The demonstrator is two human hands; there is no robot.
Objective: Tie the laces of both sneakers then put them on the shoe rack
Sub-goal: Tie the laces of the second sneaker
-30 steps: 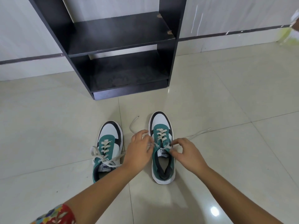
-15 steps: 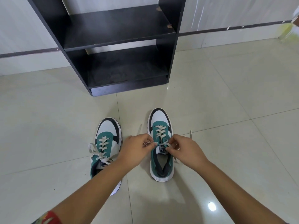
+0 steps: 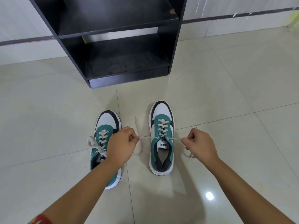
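Two green, white and black sneakers stand side by side on the tiled floor, toes toward the rack. The right sneaker (image 3: 162, 136) has its cream laces (image 3: 146, 137) pulled out sideways, taut. My left hand (image 3: 122, 143) pinches the left lace end, and my right hand (image 3: 199, 143) pinches the right end. Loose lace tails trail on the floor beside each hand. The left sneaker (image 3: 104, 138) carries a bow in its laces; my left wrist and forearm cover part of it. The black shoe rack (image 3: 129, 46) stands just beyond, both visible shelves bare.
Pale glossy floor tiles (image 3: 226, 94) surround the shoes. A light wall with a dark stripe (image 3: 234, 15) runs behind the rack. A yellowish object (image 3: 293, 20) sits at the far right edge.
Both hands have moved apart from the tongue of the right sneaker, drawing its laces out straight to either side. The camera has moved closer to the rack.
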